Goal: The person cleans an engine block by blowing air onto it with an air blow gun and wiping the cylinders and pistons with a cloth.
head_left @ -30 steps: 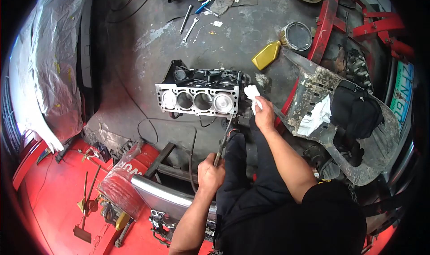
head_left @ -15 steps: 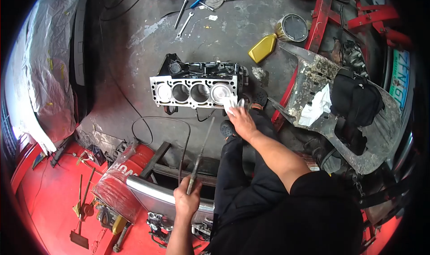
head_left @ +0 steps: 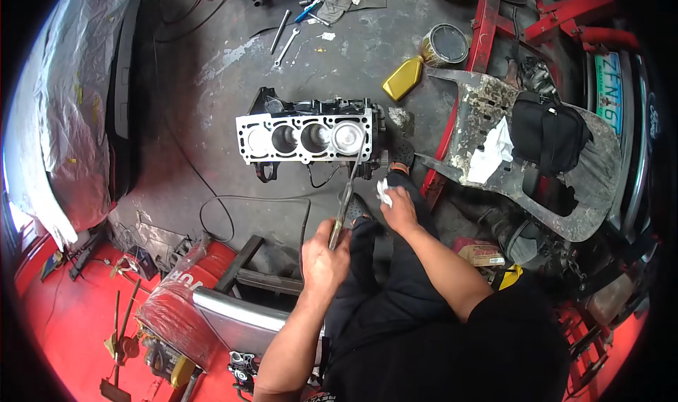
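Note:
An engine block (head_left: 302, 128) with several round cylinders rests on the grey floor, its flat machined face turned up toward me. My left hand (head_left: 326, 255) is wrapped round a long thin metal tool (head_left: 344, 203) with a hose at its rear. The tool's tip overlaps the block's right end, by the rightmost cylinder; whether it touches is unclear. Just below the block's right corner, my right hand (head_left: 400, 210) holds a crumpled white cloth (head_left: 383, 192) between its fingers, apart from the block.
A black hose (head_left: 233, 197) curves over the floor below the block. Beyond it lie a yellow bottle (head_left: 403, 79), a round can (head_left: 448, 45) and wrenches (head_left: 287, 47). At right, a black bag (head_left: 549, 132) and white paper (head_left: 492, 152) sit on a worn panel (head_left: 565, 213).
My right hand with the cloth has moved off the block, back toward me. My left hand has brought the tool forward and right, its tip now over the block's right end.

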Motion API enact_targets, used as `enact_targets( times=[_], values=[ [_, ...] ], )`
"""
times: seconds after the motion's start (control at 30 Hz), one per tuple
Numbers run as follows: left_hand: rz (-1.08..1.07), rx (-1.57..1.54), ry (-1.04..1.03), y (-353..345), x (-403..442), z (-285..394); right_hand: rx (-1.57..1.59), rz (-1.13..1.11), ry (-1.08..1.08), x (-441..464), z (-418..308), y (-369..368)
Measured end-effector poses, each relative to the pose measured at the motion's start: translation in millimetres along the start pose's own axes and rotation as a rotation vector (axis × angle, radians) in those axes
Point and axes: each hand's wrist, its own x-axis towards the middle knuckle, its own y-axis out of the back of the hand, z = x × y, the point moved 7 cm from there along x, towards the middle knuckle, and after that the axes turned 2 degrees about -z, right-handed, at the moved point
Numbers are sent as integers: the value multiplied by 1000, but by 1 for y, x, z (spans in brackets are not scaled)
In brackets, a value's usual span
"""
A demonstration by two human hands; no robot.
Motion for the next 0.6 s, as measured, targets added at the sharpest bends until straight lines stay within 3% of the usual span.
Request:
enact_targets(
  times=[0.1, 0.23, 0.27, 0.6],
  values=[
    [25, 30, -27, 1, 12, 10, 99, 258, 182, 37, -30, 11],
    [70, 77, -2, 2, 14, 22, 233, 306, 113, 71, -36, 19],
    [65, 81, 2, 1, 14, 25, 246, 258, 8, 73, -28, 18],
    [50, 117, 83, -16, 39, 57, 102, 26, -101, 71, 44, 38]
  ],
)
